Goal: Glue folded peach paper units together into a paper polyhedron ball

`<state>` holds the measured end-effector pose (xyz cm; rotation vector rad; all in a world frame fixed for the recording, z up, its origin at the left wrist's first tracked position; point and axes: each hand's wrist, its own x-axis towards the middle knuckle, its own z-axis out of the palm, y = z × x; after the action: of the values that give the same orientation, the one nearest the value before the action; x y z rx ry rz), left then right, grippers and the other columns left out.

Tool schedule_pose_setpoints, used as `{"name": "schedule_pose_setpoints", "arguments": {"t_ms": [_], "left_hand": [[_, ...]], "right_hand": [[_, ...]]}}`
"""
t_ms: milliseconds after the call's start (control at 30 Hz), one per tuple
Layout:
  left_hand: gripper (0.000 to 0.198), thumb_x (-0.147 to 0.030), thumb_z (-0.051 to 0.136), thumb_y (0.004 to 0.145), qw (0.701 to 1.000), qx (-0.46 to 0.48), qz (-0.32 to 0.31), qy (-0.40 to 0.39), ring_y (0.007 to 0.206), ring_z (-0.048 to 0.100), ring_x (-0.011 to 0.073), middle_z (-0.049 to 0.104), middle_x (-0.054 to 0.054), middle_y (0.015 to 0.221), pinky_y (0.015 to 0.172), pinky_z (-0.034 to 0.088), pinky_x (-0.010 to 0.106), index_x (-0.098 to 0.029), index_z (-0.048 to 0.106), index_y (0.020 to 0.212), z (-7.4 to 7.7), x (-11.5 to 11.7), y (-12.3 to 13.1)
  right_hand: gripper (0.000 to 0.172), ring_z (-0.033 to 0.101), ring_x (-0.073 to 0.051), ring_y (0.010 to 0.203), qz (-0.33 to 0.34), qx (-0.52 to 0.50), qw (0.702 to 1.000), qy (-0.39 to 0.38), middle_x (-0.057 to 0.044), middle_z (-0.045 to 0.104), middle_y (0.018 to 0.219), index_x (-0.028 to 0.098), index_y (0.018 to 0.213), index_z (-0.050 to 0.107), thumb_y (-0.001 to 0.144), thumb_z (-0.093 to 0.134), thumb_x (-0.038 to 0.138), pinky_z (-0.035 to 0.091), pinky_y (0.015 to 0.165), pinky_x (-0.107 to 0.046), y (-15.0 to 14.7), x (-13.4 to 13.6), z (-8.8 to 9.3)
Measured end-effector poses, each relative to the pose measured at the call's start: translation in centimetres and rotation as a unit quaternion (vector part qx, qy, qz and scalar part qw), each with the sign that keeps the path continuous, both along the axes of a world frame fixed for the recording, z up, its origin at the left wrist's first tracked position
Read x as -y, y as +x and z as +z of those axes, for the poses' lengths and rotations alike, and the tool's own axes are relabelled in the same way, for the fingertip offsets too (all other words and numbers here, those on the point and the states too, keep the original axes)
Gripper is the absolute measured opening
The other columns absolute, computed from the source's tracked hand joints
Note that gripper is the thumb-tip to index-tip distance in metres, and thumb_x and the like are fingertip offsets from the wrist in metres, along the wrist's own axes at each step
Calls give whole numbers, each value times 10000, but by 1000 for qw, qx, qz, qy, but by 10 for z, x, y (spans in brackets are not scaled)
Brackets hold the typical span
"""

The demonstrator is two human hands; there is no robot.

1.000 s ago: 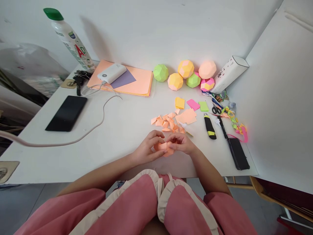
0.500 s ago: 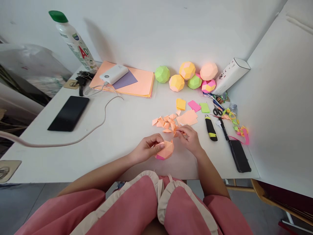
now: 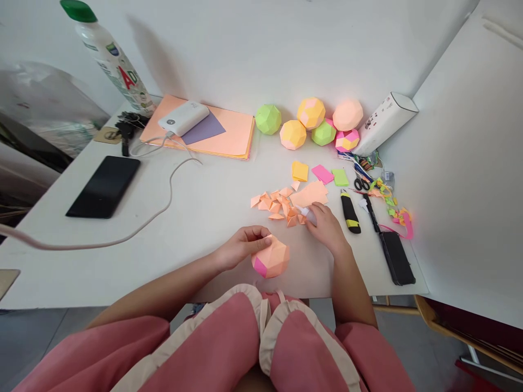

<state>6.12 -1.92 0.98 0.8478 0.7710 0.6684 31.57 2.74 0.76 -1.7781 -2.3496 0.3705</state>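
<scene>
Between thumb and fingers, my left hand (image 3: 244,246) grips a faceted peach paper ball (image 3: 274,258) that has one pink facet. Beyond and to the right of it, my right hand (image 3: 326,224) is closed around a small whitish bottle (image 3: 310,216) whose narrow tip points left. That tip reaches over the near edge of a pile of small folded peach paper pieces (image 3: 274,206). Flat peach sheets (image 3: 311,194) lie just behind the bottle. Farther back are small stacks of orange (image 3: 299,171), pink (image 3: 322,174) and green paper (image 3: 340,177).
Finished paper balls (image 3: 293,135) stand along the wall beside a white box (image 3: 386,124). A cutter (image 3: 350,213), scissors (image 3: 362,184) and a black case (image 3: 397,258) lie right. Left are a phone (image 3: 103,187), a cable, a power bank (image 3: 184,117) and a spray bottle (image 3: 116,68).
My right hand has moved slightly right and now has the whitish bottle in its grasp. The ball in my left hand has turned, showing its pink facet more. The view has shifted slightly.
</scene>
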Motion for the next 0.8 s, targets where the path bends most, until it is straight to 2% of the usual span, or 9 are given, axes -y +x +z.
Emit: {"name": "schedule_pose_setpoints", "arguments": {"t_ms": [133, 300, 433, 567, 667, 733, 800], "left_hand": [[320, -432, 708, 719, 1000, -14, 0, -6, 538, 461, 86, 551, -10, 628, 500, 348, 216, -145, 570, 683, 2, 0, 1], [301, -410, 703, 726, 1000, -17, 0, -11, 541, 467, 87, 555, -10, 632, 501, 352, 215, -145, 569, 685, 2, 0, 1], [296, -406, 711, 719, 1000, -11, 2, -11, 551, 478, 87, 562, -11, 640, 516, 360, 217, -145, 575, 687, 1, -1, 1], [306, -415, 717, 705, 1000, -16, 0, -3, 554, 476, 97, 547, -9, 630, 517, 359, 226, -148, 572, 672, 2, -2, 1], [308, -419, 711, 707, 1000, -16, -4, 6, 559, 474, 99, 540, -7, 632, 521, 360, 229, -147, 571, 667, 3, -2, 1], [308, -419, 712, 706, 1000, -17, -5, 8, 559, 472, 100, 537, -7, 630, 521, 357, 230, -148, 571, 662, 3, -2, 1], [304, -417, 713, 704, 1000, -15, -6, 7, 559, 471, 100, 540, -6, 634, 521, 354, 231, -149, 575, 665, 2, -2, 1]], "right_hand": [[291, 523, -311, 1099, 20, -24, 999, 16, -108, 606, 1202, 189, 1080, 596, 805, 502, 193, 472, 888, -456, 2, -5, -6], [392, 545, -292, 1040, 14, -57, 998, -9, -93, 630, 1191, 191, 1156, 580, 773, 501, 158, 462, 896, -456, 7, -10, -8], [403, 576, -273, 1050, -25, -130, 988, -79, -76, 627, 1196, 220, 1153, 600, 754, 543, 213, 477, 881, -424, 10, -10, -4], [362, 596, -254, 1039, -74, -241, 955, -154, -76, 610, 1219, 210, 1071, 660, 729, 621, 322, 493, 852, -381, 11, -8, 7], [450, 609, -241, 945, -116, -304, 926, -193, -92, 637, 1137, 191, 1090, 667, 691, 683, 399, 510, 696, -324, 12, -7, 15], [476, 602, -196, 796, -132, -339, 906, -216, -76, 660, 1000, 184, 1083, 667, 681, 695, 439, 465, 553, -264, 13, -7, 18], [456, 557, -145, 679, -139, -368, 892, -220, -49, 652, 887, 177, 1035, 671, 677, 702, 457, 397, 474, -227, 13, -8, 18]]}}
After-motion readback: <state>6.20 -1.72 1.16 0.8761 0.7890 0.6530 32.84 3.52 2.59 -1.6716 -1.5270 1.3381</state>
